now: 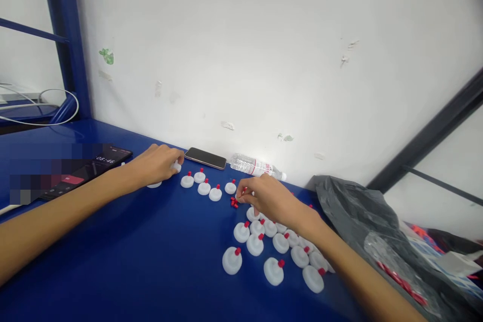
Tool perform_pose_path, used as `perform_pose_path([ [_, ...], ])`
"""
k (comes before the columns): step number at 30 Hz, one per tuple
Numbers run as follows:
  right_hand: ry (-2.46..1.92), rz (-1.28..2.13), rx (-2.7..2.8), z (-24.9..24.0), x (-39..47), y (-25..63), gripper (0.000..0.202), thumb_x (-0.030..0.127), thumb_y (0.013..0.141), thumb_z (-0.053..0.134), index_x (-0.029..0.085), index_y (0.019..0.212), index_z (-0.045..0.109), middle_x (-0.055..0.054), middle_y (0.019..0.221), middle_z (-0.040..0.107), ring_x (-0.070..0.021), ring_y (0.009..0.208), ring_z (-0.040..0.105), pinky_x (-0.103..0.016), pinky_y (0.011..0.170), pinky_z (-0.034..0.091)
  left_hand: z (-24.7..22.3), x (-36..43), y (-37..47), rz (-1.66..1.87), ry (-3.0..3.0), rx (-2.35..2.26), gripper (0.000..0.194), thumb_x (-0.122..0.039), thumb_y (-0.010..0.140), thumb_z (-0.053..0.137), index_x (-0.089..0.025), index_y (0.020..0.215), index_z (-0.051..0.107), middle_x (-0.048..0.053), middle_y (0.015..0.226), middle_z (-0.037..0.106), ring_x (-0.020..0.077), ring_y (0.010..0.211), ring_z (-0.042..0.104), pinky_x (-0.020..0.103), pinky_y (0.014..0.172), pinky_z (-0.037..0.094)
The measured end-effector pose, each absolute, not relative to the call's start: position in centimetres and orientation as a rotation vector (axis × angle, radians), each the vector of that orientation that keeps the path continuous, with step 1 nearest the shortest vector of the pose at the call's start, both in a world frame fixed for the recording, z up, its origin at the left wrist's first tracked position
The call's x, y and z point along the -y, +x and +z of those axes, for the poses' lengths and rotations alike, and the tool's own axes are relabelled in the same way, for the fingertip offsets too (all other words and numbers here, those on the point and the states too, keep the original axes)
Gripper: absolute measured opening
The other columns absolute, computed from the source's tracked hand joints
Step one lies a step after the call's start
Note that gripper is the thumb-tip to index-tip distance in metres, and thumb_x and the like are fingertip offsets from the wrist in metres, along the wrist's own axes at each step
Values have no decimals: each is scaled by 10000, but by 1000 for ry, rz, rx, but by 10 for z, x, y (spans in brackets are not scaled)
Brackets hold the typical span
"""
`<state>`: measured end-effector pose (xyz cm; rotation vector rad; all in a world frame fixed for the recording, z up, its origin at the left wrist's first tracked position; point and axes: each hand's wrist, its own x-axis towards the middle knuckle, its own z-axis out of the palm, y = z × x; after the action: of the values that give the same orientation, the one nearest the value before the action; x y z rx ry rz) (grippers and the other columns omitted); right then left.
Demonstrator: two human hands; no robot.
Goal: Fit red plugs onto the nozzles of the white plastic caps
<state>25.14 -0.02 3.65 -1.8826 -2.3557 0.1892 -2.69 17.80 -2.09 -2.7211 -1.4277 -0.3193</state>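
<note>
"Counter, broad, blue and smooth [151, 271], runs beneath your work. Past its right side lies a dark grey plastic bag [347, 201], with a clear plastic bag [381, 249] of small red pieces [403, 282] on it."

"What are your hands doing?"

"Your left hand [162, 162] is at the far side, its fingers closed on a round white plastic disc [176, 166]. Your right hand [269, 196] has its fingers bent in a pinch, just beside a small heap of loose red plastic caps [234, 203]; you cannot tell whether they grip one."

"So how far along are you?"

"Well along, it seems. Most white discs in sight wear a red cap: several between your hands, and a larger group below and around your right hand. Left over, probably: the held disc, where no red shows, perhaps the half-hidden disc [154, 185] under your left wrist [132, 173], and the loose caps."

"Which way do they point?"

"Your capped discs [232, 260] rest broad side down, caps upward, leaning rightward in your view. Being round, each has its clearest axis through its cap. The held disc is too covered to tell; the loose caps lie at mixed angles."
</note>
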Motion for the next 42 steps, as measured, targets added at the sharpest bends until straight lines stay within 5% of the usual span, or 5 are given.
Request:
perform_pose_path([
  [4, -1798, 190, 2311, 41, -1, 253, 135, 141, 1005, 716, 249, 1046, 787, 43, 872, 831, -115, 527, 694, -270, 676, 516, -11, -172, -26, -610, -2738, 1277, 407, -266, 906, 554, -212, 1284, 696, 139, 1227, 737, 315, 1035, 723, 406, 872, 543],
  [13, -1557, 66, 2070, 48, 2, 246, 69, 284, 1030, 723, 260, 995, 777, 35, 1023, 835, -128, 656, 731, -290, 736, 548, -4, -118, 4, -1023, -2929, 674, 429, -388, 1030, 486, -230, 1375, 686, 104, 1281, 710, 243, 1075, 720, 359, 949, 580],
  [24, -1369, 279, 1862, 33, 1, 239, 35, 288, 958, 787, 269, 960, 815, 28, 885, 831, -128, 507, 689, -271, 591, 558, -12, -99, 12, -1089, -3039, 435, 341, -429, 1096, 533, -357, 1384, 702, 63, 1230, 694, 210, 997, 725, 337, 858, 590],
  [37, -1295, 408, 1852, 36, -1, 240, 138, 365, 1010, 733, 230, 1002, 763, 18, 861, 797, -123, 524, 676, -249, 562, 537, -7, -77, 24, -1769, -2945, 517, 283, -376, 986, 762, -240, 1234, 749, 41, 1124, 746, 148, 873, 736, 249, 758, 647],
  [42, -1257, 323, 2035, 33, -1, 239, 272, 336, 1109, 551, 221, 916, 705, 42, 713, 714, -112, 529, 630, -248, 618, 484, -18, -74, 27, -1818, -2740, 357, 328, -226, 1022, 712, -254, 1348, 725, 56, 1210, 726, 156, 1020, 736, 266, 905, 625],
])
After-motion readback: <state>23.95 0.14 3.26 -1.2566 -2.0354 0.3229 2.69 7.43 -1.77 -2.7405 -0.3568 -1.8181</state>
